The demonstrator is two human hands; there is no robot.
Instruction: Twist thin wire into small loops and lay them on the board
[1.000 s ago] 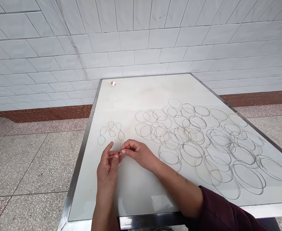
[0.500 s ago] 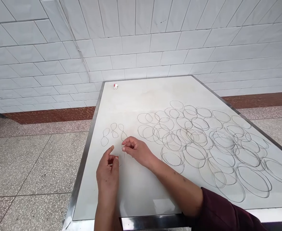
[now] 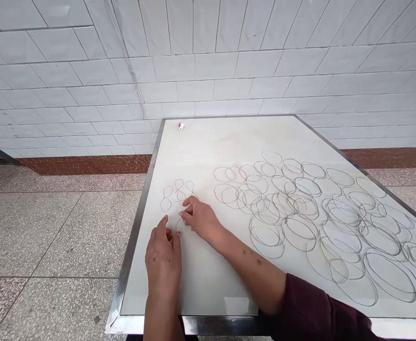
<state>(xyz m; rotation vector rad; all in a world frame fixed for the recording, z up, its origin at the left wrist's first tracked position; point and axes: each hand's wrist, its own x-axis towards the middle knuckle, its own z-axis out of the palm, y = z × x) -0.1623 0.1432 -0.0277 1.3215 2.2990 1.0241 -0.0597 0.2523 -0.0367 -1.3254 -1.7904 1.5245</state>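
Note:
Between my hands is a thin wire [image 3: 181, 228], bent into a small loop low down. My left hand [image 3: 163, 251] has its thumb and curled fingers closed at the lower left side of this loop, its index finger pointing up and away. My right hand [image 3: 201, 217] comes in from the right, thumb and index finger pinching at the wire's upper end; the exact contact is too fine to see. Just beyond lie small figure-eight wires: one on the left [image 3: 166, 198], one in the middle [image 3: 179, 189], and one on the right [image 3: 190, 186], partly hidden by my right fingers.
Many large thin wire rings [image 3: 300, 227] overlap across the right half of the white table [image 3: 208, 142]. A small red-and-white item [image 3: 181, 126] sits near its far left corner. Metal edging [image 3: 137, 227] borders the table, and a tiled wall [image 3: 215, 90] stands behind it.
The small loop now shows between my hands. My right fingers have shifted slightly away from the figure-eight on the right, and the whole view has swung a little left.

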